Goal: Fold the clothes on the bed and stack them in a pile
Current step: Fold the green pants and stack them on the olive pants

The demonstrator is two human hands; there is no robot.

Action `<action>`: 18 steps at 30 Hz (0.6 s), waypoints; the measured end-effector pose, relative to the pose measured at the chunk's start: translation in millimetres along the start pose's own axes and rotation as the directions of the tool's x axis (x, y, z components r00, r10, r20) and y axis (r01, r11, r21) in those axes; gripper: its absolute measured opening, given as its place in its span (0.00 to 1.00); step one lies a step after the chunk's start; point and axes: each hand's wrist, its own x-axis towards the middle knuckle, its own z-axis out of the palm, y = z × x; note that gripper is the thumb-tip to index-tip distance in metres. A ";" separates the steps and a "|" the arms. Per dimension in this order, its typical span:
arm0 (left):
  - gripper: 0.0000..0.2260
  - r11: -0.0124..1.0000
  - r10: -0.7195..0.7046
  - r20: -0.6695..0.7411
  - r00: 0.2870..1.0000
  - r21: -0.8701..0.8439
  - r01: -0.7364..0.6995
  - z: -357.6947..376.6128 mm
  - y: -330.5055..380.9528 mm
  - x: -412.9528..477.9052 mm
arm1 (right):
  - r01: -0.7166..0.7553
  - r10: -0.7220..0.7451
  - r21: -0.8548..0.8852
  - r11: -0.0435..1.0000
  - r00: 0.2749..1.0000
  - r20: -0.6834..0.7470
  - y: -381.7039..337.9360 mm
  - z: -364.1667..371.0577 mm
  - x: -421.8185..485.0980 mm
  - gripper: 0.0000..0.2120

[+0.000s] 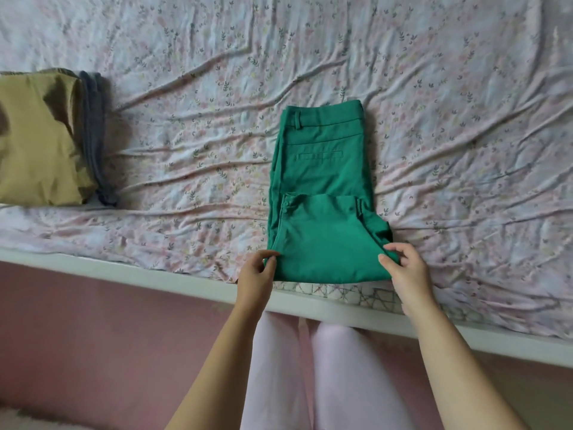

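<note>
Ahead of left grip [257,271] and right grip [403,268], each pinching a near corner, green trousers [322,187] are lying lengthwise away; pile [40,141] sitting leftward.

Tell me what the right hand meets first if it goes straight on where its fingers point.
The green trousers: the right hand pinches their near right corner, fingers aimed left and away, so it would likely ride across the folded cloth.

left hand [256,272], right hand [404,268] pinching green trousers [322,187]
</note>
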 end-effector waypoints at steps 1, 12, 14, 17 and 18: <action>0.07 1.000 0.003 0.001 1.000 -0.020 -0.003 0.8 8.2 6.2 | 0.016 -0.016 -0.004 1.000 1.000 0.001 -9.0 0.7 7.2 0.09; 0.06 0.956 -0.044 0.038 0.998 -0.288 0.054 8.1 95.5 100.4 | 0.036 -0.027 0.231 0.972 0.999 -0.039 -95.6 27.3 106.8 0.10; 0.07 0.958 -0.047 0.050 0.998 -0.282 0.060 10.6 107.1 123.4 | 0.035 -0.029 0.228 0.973 0.999 -0.029 -107.0 33.8 127.9 0.09; 0.07 0.955 -0.059 0.070 0.996 -0.288 0.077 16.6 121.3 160.3 | 0.035 -0.028 0.205 0.978 0.999 -0.036 -123.8 43.2 160.8 0.06; 0.07 0.953 -0.065 0.077 0.995 -0.292 0.085 18.7 125.9 171.9 | 0.035 -0.027 0.201 0.979 0.999 -0.041 -128.5 45.9 172.5 0.05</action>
